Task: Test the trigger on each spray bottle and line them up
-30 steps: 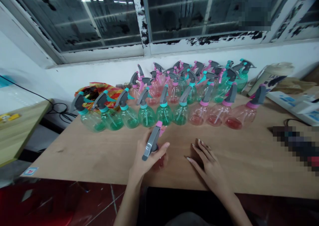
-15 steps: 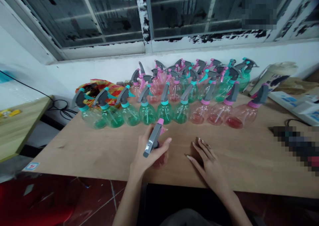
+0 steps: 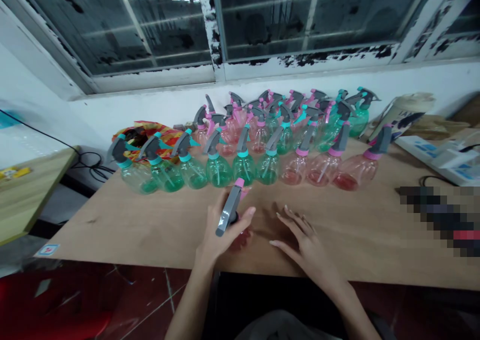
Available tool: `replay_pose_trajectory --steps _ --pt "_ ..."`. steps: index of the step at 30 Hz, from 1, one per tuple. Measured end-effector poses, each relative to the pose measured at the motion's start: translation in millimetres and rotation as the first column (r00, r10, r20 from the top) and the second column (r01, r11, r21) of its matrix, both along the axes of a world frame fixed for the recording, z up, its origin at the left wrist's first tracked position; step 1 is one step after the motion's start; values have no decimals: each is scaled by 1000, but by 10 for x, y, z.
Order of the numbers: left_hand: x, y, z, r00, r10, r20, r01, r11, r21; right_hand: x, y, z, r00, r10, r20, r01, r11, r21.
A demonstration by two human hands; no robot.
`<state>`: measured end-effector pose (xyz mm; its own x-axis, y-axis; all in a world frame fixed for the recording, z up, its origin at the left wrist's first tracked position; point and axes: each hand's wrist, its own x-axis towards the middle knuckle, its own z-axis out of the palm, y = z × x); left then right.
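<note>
My left hand (image 3: 221, 227) is wrapped round a pink spray bottle (image 3: 243, 239) near the table's front edge. The bottle has a grey trigger head with a pink nozzle and trigger, and the hand covers much of it. To its right, my right hand (image 3: 302, 237) hovers close over the tabletop with fingers apart, holding nothing. Beyond both hands runs a front row of spray bottles: green ones (image 3: 218, 172) on the left and pink ones (image 3: 294, 169) on the right, with coloured liquid low inside.
More pink and green spray bottles (image 3: 260, 137) crowd behind the front row, by the wall. A red and yellow bag (image 3: 165, 132) lies at the back left. On the right are a white power strip (image 3: 427, 152) and a cloth-like printed bag (image 3: 407, 112). The wooden table (image 3: 123, 225) ends near my body.
My right hand has shifted a little left, toward the held spray bottle. My left hand keeps its hold. The view has turned slightly right.
</note>
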<state>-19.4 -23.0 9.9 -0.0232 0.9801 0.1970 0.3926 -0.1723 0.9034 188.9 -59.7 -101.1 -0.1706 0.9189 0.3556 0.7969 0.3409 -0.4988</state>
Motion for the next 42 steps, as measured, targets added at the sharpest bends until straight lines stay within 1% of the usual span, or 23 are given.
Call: replay_pose_trajectory --steps 3,5,7,9,11,14,17,22,24,26,27,28,30,32,34,35,37,39,41,42 --pt "64 -25 -12 985 -140 -97 144 989 36 -65 -36 172 996 84 -30 -84 996 0" --pt "129 -30 -22 971 -225 -84 231 971 70 -106 -65 296 989 142 -45 -143 990 -12" --pt "216 -30 -35 957 -286 -48 290 949 127 -132 -90 422 981 188 -48 -189 981 -30" --pt "320 -28 -49 943 -332 -15 330 929 166 -138 -105 535 976 217 -36 -218 975 -49" --pt "430 -26 -64 933 -359 6 354 922 156 -116 -108 615 973 229 -20 -230 971 -58" --pt "593 -20 -94 918 -395 36 387 913 132 -29 -103 653 978 209 -13 -209 977 -31" --pt "751 -12 -134 883 -464 63 454 882 125 121 -106 640 985 170 -43 -171 985 -15" --pt "1003 10 -202 814 -580 32 577 814 72 502 -162 670 988 138 -69 -143 987 -72" --pt "1072 26 -240 791 -611 24 609 791 58 711 -197 667 991 87 -101 -99 988 -121" --pt "1103 45 -289 800 -600 3 599 799 53 956 -226 619 988 -17 -153 -14 980 -198" --pt "1104 53 -318 816 -578 -5 578 814 58 1090 -234 577 981 -79 -177 42 979 -201" --pt "1095 58 -350 827 -562 -13 562 825 60 1231 -234 528 972 -124 -198 88 980 -180" --pt "1057 58 -426 851 -525 -19 525 848 69 1526 -215 423 951 -218 -222 202 975 -92" --pt "1004 42 -520 885 -466 11 465 885 32 1819 -173 342 922 -306 -236 314 949 -3" --pt "945 15 -629 929 -359 94 358 933 23 2081 -118 303 893 -397 -211 408 913 8" --pt "915 1 -685 939 -320 125 322 947 0 2194 -86 296 881 -426 -206 437 899 9" --pt "856 -20 -789 949 -282 141 292 955 -54 2377 -10 296 864 -462 -201 472 881 2" --pt "805 -22 -866 970 -201 140 214 973 -85 2515 86 300 859 -469 -205 477 879 -11" --pt "769 3 -908 976 -185 111 196 975 -102 2624 202 303 863 -459 -211 464 885 -26" --pt "759 24 -916 975 -202 91 211 972 -105 2671 265 305 867 -451 -213 455 890 -32"
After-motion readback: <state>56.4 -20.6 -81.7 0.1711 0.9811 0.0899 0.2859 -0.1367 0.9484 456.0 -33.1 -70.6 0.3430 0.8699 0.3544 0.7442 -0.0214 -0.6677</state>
